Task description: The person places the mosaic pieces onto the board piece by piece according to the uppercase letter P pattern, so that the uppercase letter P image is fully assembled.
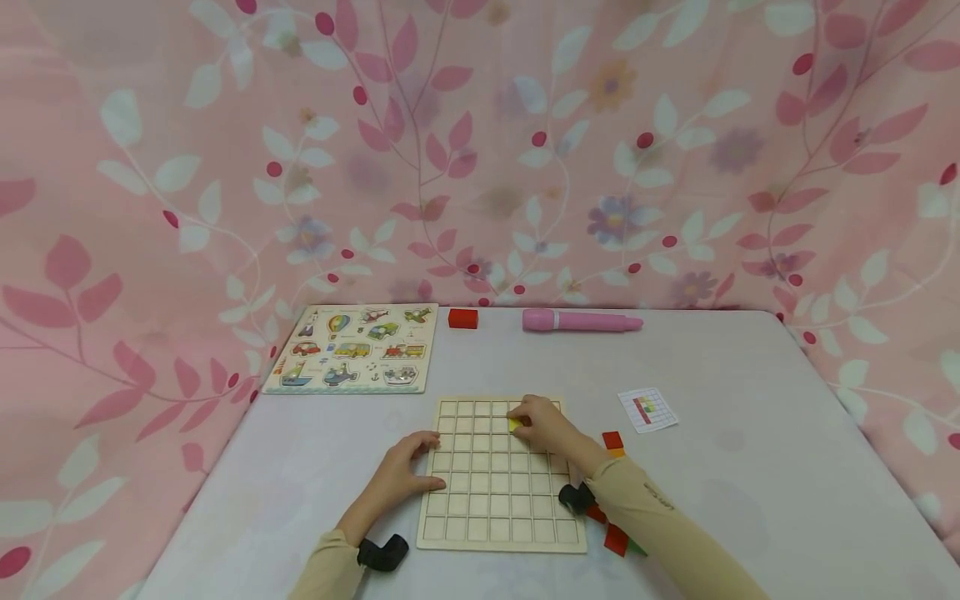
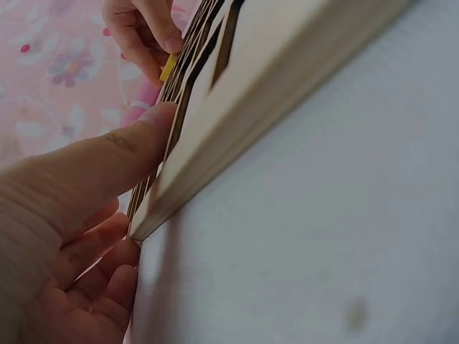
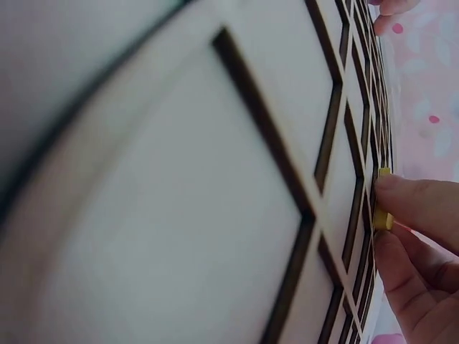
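A wooden grid board (image 1: 479,505) lies flat on the table. My right hand (image 1: 550,427) is over its upper rows and pinches a small yellow tile (image 3: 384,202) between thumb and fingers. In the right wrist view the tile touches the grid; whether it sits inside a square cannot be made out. My left hand (image 1: 397,472) rests at the board's left edge. The left wrist view shows its thumb (image 2: 147,136) on the rim and the other fingers (image 2: 107,269) loosely bent against the side.
Red tiles (image 1: 616,540) and other coloured pieces lie right of the board, partly under the right forearm. A pattern card (image 1: 648,410) is beyond them. Toward the back are a picture puzzle (image 1: 360,337), a red block (image 1: 462,318) and a pink pen-shaped stick (image 1: 585,321).
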`<state>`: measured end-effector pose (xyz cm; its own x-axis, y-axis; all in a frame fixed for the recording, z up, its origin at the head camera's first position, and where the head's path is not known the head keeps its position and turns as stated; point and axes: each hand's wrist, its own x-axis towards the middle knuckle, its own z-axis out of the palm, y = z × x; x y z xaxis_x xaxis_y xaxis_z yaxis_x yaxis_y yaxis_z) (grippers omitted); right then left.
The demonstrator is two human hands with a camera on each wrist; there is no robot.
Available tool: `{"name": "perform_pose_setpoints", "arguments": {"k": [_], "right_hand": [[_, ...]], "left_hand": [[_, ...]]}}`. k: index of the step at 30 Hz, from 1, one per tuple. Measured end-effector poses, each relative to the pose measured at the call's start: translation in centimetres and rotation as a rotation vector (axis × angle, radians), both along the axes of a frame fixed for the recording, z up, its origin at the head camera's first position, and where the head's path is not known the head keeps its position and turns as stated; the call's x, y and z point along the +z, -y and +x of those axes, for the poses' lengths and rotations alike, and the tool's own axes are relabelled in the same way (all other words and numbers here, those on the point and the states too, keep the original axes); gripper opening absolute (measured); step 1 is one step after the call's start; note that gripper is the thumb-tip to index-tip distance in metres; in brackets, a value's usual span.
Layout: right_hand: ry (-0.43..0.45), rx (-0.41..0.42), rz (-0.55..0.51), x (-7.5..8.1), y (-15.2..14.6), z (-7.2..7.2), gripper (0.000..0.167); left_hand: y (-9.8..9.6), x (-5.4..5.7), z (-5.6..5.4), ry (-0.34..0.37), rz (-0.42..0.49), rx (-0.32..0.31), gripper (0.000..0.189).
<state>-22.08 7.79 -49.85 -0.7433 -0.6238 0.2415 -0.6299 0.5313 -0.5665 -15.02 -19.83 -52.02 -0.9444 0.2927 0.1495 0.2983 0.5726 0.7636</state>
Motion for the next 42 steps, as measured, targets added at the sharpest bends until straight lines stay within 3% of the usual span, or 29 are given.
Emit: {"name": "perform_pose_setpoints", "arguments": {"k": [11, 23, 29, 38, 42], "right_hand": [[0.043, -0.03, 0.02, 0.3, 0.2, 0.1, 0.024], [0.033, -0.046, 0.221, 1.1, 0.9, 0.2, 0.021], [-0.01, -0.042, 0.224, 1.2, 1.1, 0.2, 0.016], [-0.002, -0.04, 0.231, 1.2, 1.0, 0.1, 0.017], [-0.021, -0.031, 0.248, 1.3, 1.1, -0.1, 0.009]], "left_hand": [[-0.1, 0.0, 0.0, -0.009, -0.023, 0.011, 0.056], [-0.1, 0.0, -0.1, -0.008, -0.023, -0.003, 0.057], [0.0, 0.1, 0.0, -0.004, -0.024, -0.001, 0.054], [0.0, 0.2, 0.0, 0.003, -0.027, -0.011, 0.053], [0.0, 0.3, -0.1, 0.012, -0.023, -0.013, 0.053]]}}
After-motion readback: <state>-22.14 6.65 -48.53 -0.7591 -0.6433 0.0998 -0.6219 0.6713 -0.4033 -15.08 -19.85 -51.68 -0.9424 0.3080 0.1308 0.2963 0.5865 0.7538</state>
